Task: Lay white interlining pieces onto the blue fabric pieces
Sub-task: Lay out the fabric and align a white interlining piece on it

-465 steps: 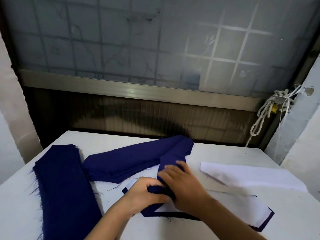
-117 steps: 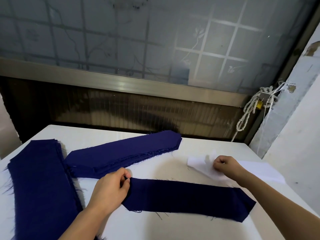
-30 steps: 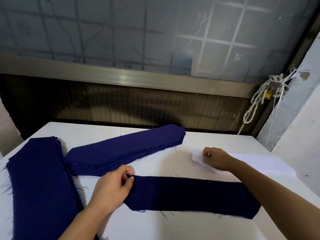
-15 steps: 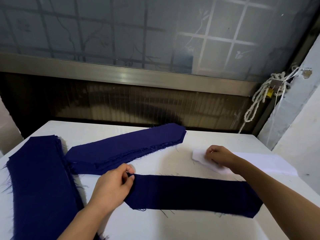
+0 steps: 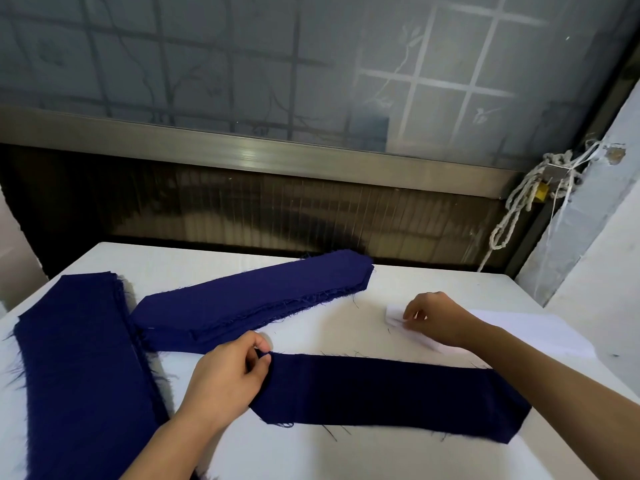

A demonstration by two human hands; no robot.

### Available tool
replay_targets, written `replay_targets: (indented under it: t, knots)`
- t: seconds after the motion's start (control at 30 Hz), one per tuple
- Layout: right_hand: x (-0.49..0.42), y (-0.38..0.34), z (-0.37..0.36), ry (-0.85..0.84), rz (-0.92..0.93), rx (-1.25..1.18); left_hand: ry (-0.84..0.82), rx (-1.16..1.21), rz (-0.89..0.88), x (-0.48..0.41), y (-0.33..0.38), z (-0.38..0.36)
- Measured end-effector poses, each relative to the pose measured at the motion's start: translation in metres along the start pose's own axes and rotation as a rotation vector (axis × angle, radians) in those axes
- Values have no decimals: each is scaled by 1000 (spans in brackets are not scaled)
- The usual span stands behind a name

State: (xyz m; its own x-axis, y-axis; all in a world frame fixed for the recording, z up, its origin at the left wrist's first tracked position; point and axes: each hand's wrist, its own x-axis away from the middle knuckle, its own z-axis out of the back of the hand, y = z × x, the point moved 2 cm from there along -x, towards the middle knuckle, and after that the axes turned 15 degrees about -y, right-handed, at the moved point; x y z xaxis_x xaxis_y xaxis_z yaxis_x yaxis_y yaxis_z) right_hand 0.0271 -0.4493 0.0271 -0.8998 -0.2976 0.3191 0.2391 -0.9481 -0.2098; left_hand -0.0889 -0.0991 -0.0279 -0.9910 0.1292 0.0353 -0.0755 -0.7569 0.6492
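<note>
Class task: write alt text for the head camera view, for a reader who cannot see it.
A person's left hand pinches one end of a blue fabric piece on a white table while the right hand pinches the white interlining stack. Two blue stacks lie left.

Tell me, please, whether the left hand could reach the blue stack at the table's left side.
Probably yes: the left hand pinches the single blue piece close beside the blue stack, and nothing lies between them.

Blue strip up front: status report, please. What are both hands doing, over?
Left hand pinches blue strip at its left end. Right hand pinches end of white stack. Strip bare, nothing lying between them.
</note>
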Motion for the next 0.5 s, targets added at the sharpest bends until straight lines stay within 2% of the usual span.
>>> replay_targets:
  t: [0.2,0.33,0.5]
  knots:
    - [3,11,-1,41,-30,-209,3,4,0,2,0,0]
    - [-2,19,-5,64,-107,-483,6,4,-2,2,0,0]
    - [-3,25,-4,1,-148,-693,6,0,-12,2,1,1]
